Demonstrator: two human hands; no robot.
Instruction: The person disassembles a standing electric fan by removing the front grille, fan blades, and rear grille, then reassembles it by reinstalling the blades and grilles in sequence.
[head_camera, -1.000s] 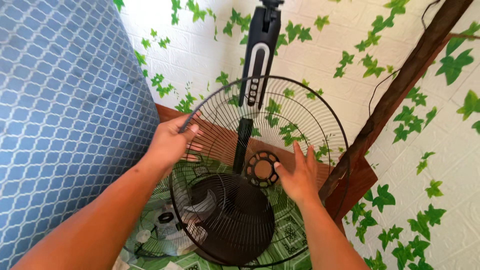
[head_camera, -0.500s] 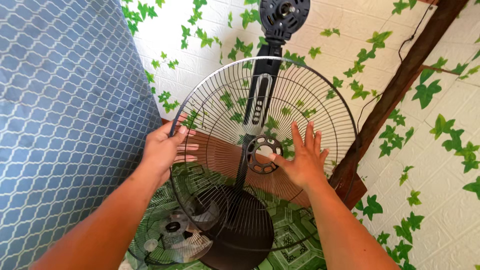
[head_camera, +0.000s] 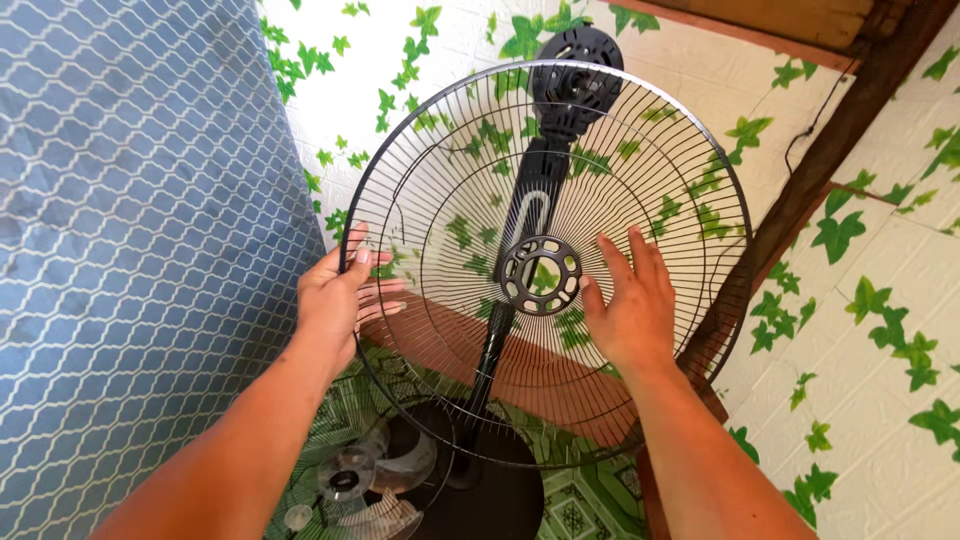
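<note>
A round wire fan grill (head_camera: 470, 140) with a black ring hub (head_camera: 541, 275) is held up in front of the black fan stand (head_camera: 520, 240) and its motor head (head_camera: 578, 62). My left hand (head_camera: 340, 295) grips the grill's left rim. My right hand (head_camera: 628, 300) lies flat against the wires just right of the hub, fingers spread. The grill stands nearly upright and hides part of the stand's pole.
A blue patterned mattress (head_camera: 130, 250) leans at the left. The round black fan base (head_camera: 490, 490) sits on the floor, with a clear fan blade (head_camera: 350, 480) and another grill beside it. A wooden beam (head_camera: 800, 200) slants at the right against leaf-patterned walls.
Both hands have raised the grill from near the base up toward the motor head and tipped it more upright. My right hand has gone from its lower edge to flat by the hub.
</note>
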